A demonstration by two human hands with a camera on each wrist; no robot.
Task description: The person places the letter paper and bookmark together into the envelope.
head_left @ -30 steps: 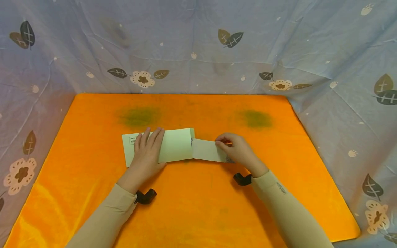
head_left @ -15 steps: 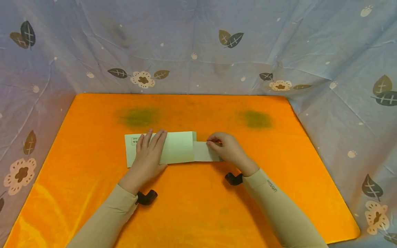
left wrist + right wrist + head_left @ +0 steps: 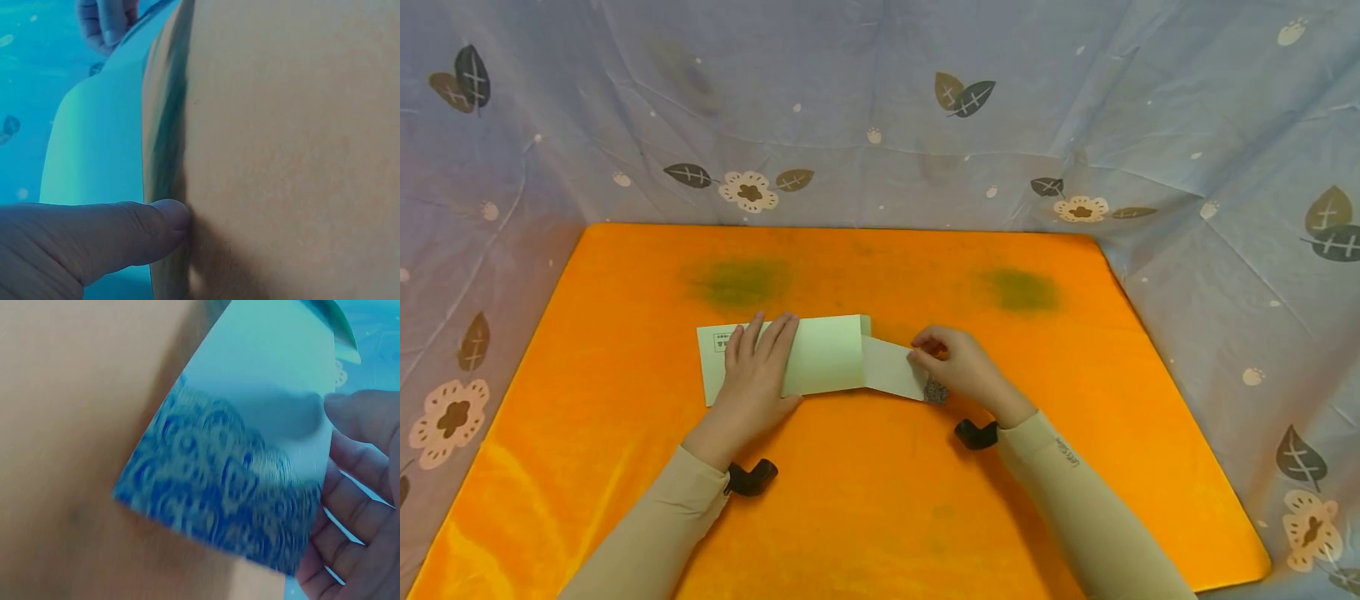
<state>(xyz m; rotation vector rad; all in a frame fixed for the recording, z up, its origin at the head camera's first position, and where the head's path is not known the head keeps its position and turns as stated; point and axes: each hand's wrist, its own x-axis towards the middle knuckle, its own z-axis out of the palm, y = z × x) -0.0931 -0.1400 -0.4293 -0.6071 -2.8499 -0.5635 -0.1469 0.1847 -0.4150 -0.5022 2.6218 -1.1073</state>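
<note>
A pale green envelope (image 3: 825, 357) lies across the middle of the table, with small dark print near its left end. My left hand (image 3: 754, 375) rests on it, fingers spread fairly straight over the paper and thumb at the near edge. A white card (image 3: 891, 367) sticks out of the envelope's right end, slanting toward me; its other end is hidden inside. Blue swirls cover the card's outer end, as the right wrist view shows. My right hand (image 3: 962, 367) pinches the card's far edge near that patterned end, between thumb and curled fingers.
An orange cloth (image 3: 865, 517) covers the table, with two dark green patches toward the back. Pale curtains (image 3: 865, 100) with leaf and flower prints hang behind it and at both sides. A black wrist-camera mount (image 3: 752, 478) juts from the left cuff, another from the right.
My right hand first moved left and the card slid deeper into the envelope. Since then the hand has shifted slightly right and the card's outer end has swung toward me. My left hand stays put.
</note>
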